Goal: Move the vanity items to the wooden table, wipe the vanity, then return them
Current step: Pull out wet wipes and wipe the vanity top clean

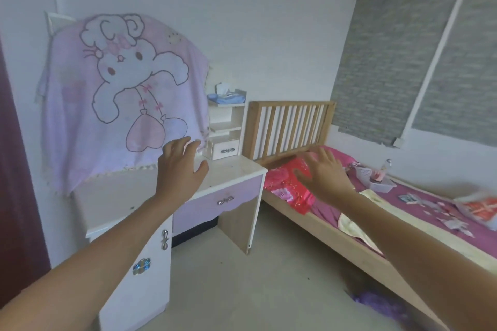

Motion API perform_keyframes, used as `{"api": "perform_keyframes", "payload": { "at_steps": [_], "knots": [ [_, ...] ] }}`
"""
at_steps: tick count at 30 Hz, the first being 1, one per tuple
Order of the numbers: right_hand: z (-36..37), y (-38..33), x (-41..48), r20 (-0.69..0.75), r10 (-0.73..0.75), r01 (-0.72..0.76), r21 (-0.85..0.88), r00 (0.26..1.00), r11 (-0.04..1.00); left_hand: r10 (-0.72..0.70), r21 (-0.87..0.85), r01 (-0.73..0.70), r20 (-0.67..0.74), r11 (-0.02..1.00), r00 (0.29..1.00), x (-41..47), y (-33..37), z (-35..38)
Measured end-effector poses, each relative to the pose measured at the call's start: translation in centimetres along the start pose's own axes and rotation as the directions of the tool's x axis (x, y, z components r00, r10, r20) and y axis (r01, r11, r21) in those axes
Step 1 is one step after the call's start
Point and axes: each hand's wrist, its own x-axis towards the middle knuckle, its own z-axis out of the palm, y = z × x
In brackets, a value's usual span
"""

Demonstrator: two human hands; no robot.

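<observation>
A white and lilac vanity (121,196) stands against the left wall, its top bare apart from specks of dirt. A lilac cartoon cloth (123,105) drapes over its mirror. My left hand (180,166) hovers over the vanity top, fingers spread, holding nothing. My right hand (322,169) reaches out over the bed's head end, open and empty. On the vanity's small side shelf (227,126) sit a tissue box (224,90) and a blue item (215,97). A white basket with small items (373,177) lies on the bed.
A wooden bed (336,239) with purple sheet and a pink pillow (287,183) fills the right side. Papers and a red and white bag (481,209) lie on it. A purple fuzzy object (376,303) is on the floor. A dark red curtain (16,196) hangs at the left.
</observation>
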Motion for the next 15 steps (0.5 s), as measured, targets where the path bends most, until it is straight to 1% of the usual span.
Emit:
{"api": "perform_keyframes", "payload": {
  "at_steps": [2,6,10,11,13,15],
  "knots": [
    [0.9,1.1,3.9,0.011,-0.008,0.009,-0.025,1.000,1.000,0.063,0.012,-0.063,0.001,0.998,0.998,3.7,-0.1,2.1],
    [3.3,3.6,10.8,-0.001,-0.032,0.032,0.011,0.999,0.999,0.080,0.044,-0.082,0.035,0.996,0.996,10.5,0.1,6.1],
    [5.9,7.1,16.0,0.019,-0.052,0.051,0.040,0.998,0.998,0.183,0.152,-0.199,0.109,0.968,0.977,15.9,0.7,11.8],
    [6.4,8.2,17.3,0.016,-0.053,0.052,0.043,0.998,0.998,0.192,0.158,-0.209,0.115,0.965,0.975,17.3,1.0,13.1],
    [7.2,10.8,20.0,0.004,-0.060,0.060,0.039,0.998,0.997,0.159,0.161,-0.174,0.102,0.971,0.982,20.2,2.1,15.6],
    [8.0,13.6,22.5,-0.012,-0.074,0.074,0.047,0.997,0.996,0.087,0.180,-0.100,0.078,0.979,0.993,23.1,2.9,18.3]
  ]
}}
